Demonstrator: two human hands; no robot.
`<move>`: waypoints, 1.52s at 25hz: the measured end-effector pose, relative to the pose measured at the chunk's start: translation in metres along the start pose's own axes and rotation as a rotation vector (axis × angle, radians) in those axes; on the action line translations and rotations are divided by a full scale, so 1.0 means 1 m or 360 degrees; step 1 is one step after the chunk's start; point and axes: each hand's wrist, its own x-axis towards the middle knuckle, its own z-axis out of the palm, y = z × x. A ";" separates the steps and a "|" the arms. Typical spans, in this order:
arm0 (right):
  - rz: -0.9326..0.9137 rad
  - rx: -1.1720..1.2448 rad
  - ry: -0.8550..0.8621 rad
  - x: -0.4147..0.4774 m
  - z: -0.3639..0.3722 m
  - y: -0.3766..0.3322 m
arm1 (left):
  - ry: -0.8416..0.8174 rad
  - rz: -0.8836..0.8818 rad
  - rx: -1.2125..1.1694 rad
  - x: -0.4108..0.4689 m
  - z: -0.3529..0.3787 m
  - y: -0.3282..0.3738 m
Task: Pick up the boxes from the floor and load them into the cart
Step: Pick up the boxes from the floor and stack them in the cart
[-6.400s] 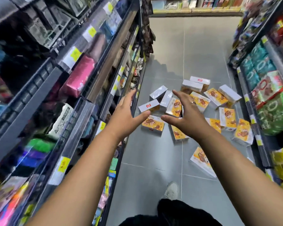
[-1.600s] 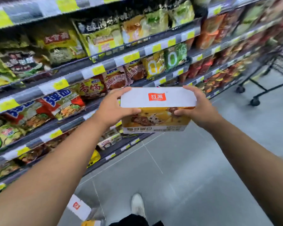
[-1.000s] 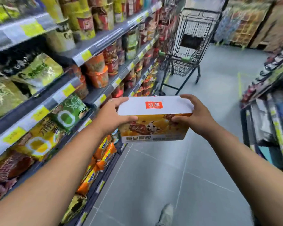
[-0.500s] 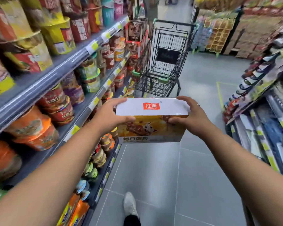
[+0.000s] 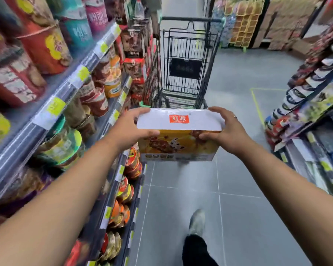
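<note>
In a shop aisle (image 5: 181, 198), both hands (image 5: 130, 129) (image 5: 226, 131) grip one box (image 5: 179, 135).

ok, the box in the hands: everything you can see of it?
The box looks like closed cardboard: white top with a red square logo, orange-yellow front with a snack picture. It is held level in the air, short of the cart. The left hand grips its left end, the right hand its right end.
</note>
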 end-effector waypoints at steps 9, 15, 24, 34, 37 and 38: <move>-0.0032 -0.0114 -0.0119 0.271 -0.019 0.030 | -0.0034 -0.0075 0.0262 0.261 -0.003 -0.011; 0.0020 -0.0366 -0.0323 0.415 -0.022 0.050 | -0.0117 -0.0023 0.0683 0.398 -0.003 -0.014; 0.0185 -0.0950 -0.0443 0.625 0.040 0.119 | -0.0553 0.0001 0.1817 0.645 0.035 -0.091; 0.0535 -0.1174 -0.0700 0.782 0.118 0.243 | -0.0832 -0.0032 0.1969 0.823 0.125 -0.209; 0.0583 -0.1121 -0.0686 0.812 0.147 0.283 | -0.0881 -0.0013 0.2018 0.867 0.147 -0.247; 0.0581 -0.1081 -0.0644 0.821 0.156 0.295 | -0.0856 0.0017 0.2005 0.880 0.152 -0.258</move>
